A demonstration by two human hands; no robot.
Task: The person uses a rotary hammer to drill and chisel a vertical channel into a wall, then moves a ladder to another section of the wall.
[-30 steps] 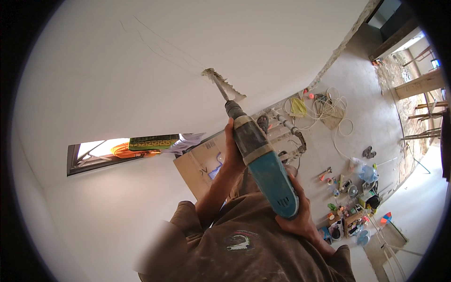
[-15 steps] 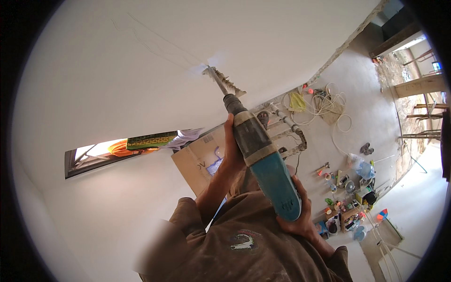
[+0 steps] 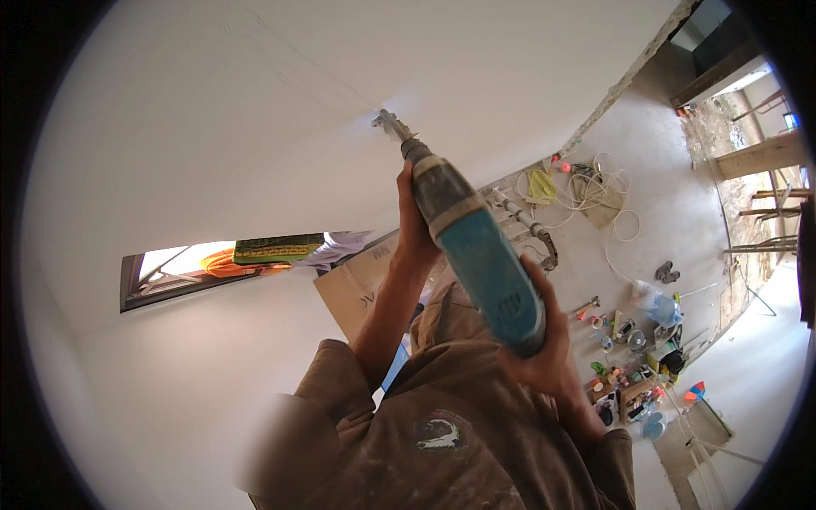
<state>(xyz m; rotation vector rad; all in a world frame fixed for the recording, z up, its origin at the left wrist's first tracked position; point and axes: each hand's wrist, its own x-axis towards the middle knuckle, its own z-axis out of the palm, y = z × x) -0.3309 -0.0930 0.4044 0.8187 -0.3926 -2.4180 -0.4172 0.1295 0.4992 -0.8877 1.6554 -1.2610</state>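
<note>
Head view: a long power drill with a blue plastic body and a grey, dust-caked front section (image 3: 472, 246) is held in both hands, its bit end pressed against the white plaster surface (image 3: 255, 110) that fills the upper left of the picture. The drill's long axis runs on a diagonal, from the rear end by the lower hand up and to the left to the chuck and bit (image 3: 393, 129), whose tip touches the plaster.

The left hand (image 3: 416, 229) wraps the grey front section from the far side, fingers closed about it, just behind the chuck; of the two it is the nearer to the point of contact. The right hand (image 3: 544, 348) is clasped on the rear of the blue body, fingers curled under it, the palm behind the drill in line with the axis. From both sets of fingers the bit lies up and to the left.

Beyond the right hand, well apart and below, a concrete floor (image 3: 680, 212) carries coiled white cable (image 3: 608, 183) and scattered small tools. Past the left forearm, a sheet of brown cardboard (image 3: 357, 289) leans by a window opening (image 3: 178, 268).
</note>
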